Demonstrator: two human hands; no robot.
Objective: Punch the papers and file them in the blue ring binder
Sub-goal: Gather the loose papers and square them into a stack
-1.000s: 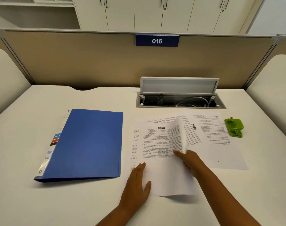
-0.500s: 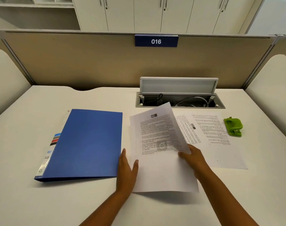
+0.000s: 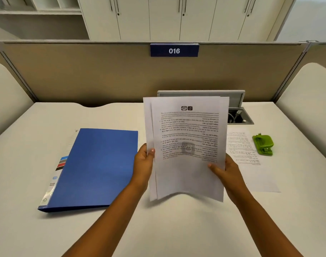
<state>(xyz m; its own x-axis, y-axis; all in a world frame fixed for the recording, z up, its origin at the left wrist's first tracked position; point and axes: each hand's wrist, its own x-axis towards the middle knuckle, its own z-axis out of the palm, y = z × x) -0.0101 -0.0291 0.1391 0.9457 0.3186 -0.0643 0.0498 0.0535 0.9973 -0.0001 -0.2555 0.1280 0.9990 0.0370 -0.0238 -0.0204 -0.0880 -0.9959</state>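
Holding the papers (image 3: 188,145) upright above the tabletop (image 3: 177,229), I have one side edge in each hand, which reads to me as squaring the sheets so their edges line up before punching. At least two sheets show, the back one offset a little to the left, so the stack is not yet even. Their bottom edge hangs clear of the surface and bows slightly.

My left hand (image 3: 142,164) grips the left edge with the thumb laid over the front of the page and the other fingers curled behind, out of sight. My right hand (image 3: 225,169) pinches the right edge lower down, thumb on the front and the rest hidden behind the paper. Both grips look closed firmly on the sheets, not spread.

One more printed sheet (image 3: 251,164) lies flat to the right, partly behind the raised stack, so I judge the gathering is unfinished. The green hole punch (image 3: 263,144) sits just beyond that sheet's right edge, within easy reach of my right hand. The blue ring binder (image 3: 95,169) lies closed to the left, well apart from the punch and beside my left hand, untouched and ready to be opened once the holes are made.
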